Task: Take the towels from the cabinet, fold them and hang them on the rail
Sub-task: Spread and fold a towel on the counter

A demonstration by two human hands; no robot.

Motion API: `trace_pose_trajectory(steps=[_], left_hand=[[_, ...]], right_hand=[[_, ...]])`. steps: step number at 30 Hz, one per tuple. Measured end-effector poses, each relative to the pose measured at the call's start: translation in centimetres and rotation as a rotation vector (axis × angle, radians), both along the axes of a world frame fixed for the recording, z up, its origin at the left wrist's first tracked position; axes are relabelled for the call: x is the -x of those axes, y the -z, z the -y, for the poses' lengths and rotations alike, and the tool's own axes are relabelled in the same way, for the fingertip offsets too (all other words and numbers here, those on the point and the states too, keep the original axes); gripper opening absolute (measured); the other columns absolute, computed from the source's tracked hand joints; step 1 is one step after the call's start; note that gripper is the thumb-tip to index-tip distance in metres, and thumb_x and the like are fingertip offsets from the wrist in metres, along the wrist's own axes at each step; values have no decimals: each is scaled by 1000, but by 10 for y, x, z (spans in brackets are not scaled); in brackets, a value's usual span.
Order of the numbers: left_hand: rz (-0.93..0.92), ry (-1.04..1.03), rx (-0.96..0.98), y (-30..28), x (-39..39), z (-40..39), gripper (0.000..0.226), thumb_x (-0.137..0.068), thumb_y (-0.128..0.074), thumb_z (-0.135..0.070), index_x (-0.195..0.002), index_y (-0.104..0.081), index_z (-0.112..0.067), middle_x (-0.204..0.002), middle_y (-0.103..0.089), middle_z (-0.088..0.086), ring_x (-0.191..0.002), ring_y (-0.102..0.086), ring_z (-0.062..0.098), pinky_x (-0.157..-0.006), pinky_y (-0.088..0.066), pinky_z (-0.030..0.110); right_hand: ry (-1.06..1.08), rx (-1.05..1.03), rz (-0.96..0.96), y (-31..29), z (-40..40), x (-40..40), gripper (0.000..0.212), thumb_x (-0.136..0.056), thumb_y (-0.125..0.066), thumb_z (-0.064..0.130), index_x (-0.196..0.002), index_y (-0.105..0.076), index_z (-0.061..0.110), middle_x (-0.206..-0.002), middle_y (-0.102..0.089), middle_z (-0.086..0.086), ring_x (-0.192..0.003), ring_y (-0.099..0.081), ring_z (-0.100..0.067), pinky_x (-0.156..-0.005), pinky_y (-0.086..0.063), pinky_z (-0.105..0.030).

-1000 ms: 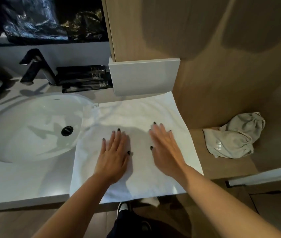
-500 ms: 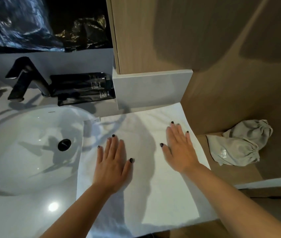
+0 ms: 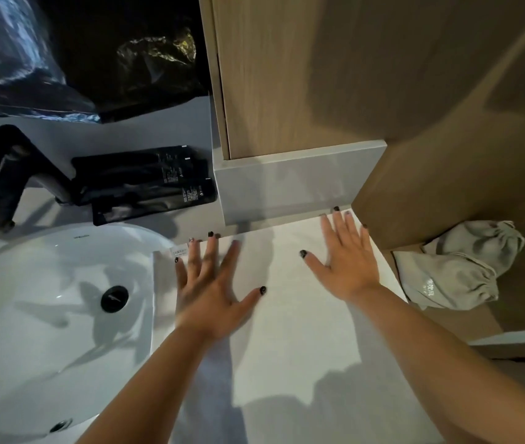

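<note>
We see the white towel [image 3: 290, 315] lying flat on the desk [image 3: 4, 395], just right of the sink [image 3: 46, 299], its far edge against the grey ledge [image 3: 296, 181]. Both hands press flat on it with fingers spread, holding nothing: the left hand [image 3: 213, 283] near the towel's label [image 3: 178, 250], the right hand [image 3: 347, 261] by the far right corner. Since half a second ago, both hands have slid farther up the towel, fingertips now at its far edge. A grey pouch [image 3: 456, 267] sits on the wooden shelf [image 3: 466, 322] to the right.
</note>
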State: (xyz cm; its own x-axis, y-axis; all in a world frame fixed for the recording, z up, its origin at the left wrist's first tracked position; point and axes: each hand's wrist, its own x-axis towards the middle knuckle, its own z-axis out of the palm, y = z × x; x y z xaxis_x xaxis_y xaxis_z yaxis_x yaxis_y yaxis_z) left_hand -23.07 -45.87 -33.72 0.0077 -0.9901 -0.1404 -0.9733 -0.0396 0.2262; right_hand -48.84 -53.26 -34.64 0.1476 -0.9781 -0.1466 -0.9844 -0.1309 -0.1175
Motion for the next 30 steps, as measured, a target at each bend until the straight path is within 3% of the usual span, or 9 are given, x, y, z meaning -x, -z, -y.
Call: trace_pose_trajectory(steps=[4, 9, 14, 17, 19, 22, 24, 27, 30], left_hand=[[-47, -46, 13, 2, -4, 2, 96, -76, -23, -90, -156, 0, -42, -165, 12, 4, -147, 26, 31, -121, 6, 53], [-285, -300, -22, 8, -8, 9, 96, -83, -42, -78, -157, 2, -35, -162, 24, 4, -146, 31, 30, -122, 6, 49], [-495, -474, -4, 6, -15, 13, 102, -83, -61, -63, -157, -2, -25, -164, 10, 13, -151, 13, 24, -123, 2, 41], [-660, -499, -42, 14, -29, 18, 107, -75, -66, -66, -154, 0, -36, -164, -11, 5, -151, -14, 26, -121, -18, 45], [-713, -495, -58, 14, -34, 21, 111, -69, -63, -72, -153, 3, -39, -163, -17, 3, -149, -21, 26, -119, -25, 46], [-517, -477, -22, 6, -29, 14, 98, -87, -54, -62, -157, 4, -25, -165, 4, 11, -152, 4, 26, -124, -7, 44], [-332, -353, 145, 0, -19, -2, 85, -94, -38, -54, -157, -1, -13, -164, 6, 18, -151, 13, 28, -123, 1, 43], [-204, -69, 243, 10, 1, -45, 75, -97, -31, -45, -157, -7, -8, -163, -3, 18, -151, 5, 32, -122, -4, 49], [-72, 102, 192, 24, 5, -69, 63, -100, -25, -43, -156, -24, -13, -162, -16, 14, -151, -9, 29, -119, -12, 50]], right_hand=[[68, 20, 16, 0, 2, -3, 97, -81, -11, 80, -157, -1, 21, -165, 10, -3, -150, 17, -19, -122, 6, -46], [83, 5, 17, -2, 4, -8, 98, -80, -9, 78, -157, -1, 18, -165, 11, -4, -150, 17, -21, -121, 6, -48], [-214, -5, 101, -14, -22, -47, 84, -89, -14, 70, -158, 1, 25, -165, 13, -2, -149, 19, -22, -119, 9, -56], [-237, -41, 60, -9, -36, -66, 80, -89, -11, 74, -157, 1, 32, -165, 13, 2, -150, 19, -21, -117, 11, -59], [-212, -48, 34, -9, -33, -67, 81, -88, -8, 75, -157, 1, 32, -164, 15, 2, -149, 21, -21, -117, 12, -59], [-190, 32, 86, -14, -40, -72, 76, -93, -14, 61, -158, -9, 22, -165, 6, -4, -151, 13, -25, -119, 4, -58], [-235, 111, 131, -13, -61, -82, 66, -97, -23, 43, -156, -20, 15, -165, -6, -8, -152, 1, -28, -120, -5, -57], [-358, 109, 98, -2, -100, -91, 58, -101, -23, 38, -154, -28, 15, -164, -14, -8, -152, -8, -28, -116, -10, -52], [-343, 54, 36, 2, -110, -79, 63, -103, -11, 52, -156, -24, 20, -164, -12, -6, -151, -10, -26, -115, -9, -48]])
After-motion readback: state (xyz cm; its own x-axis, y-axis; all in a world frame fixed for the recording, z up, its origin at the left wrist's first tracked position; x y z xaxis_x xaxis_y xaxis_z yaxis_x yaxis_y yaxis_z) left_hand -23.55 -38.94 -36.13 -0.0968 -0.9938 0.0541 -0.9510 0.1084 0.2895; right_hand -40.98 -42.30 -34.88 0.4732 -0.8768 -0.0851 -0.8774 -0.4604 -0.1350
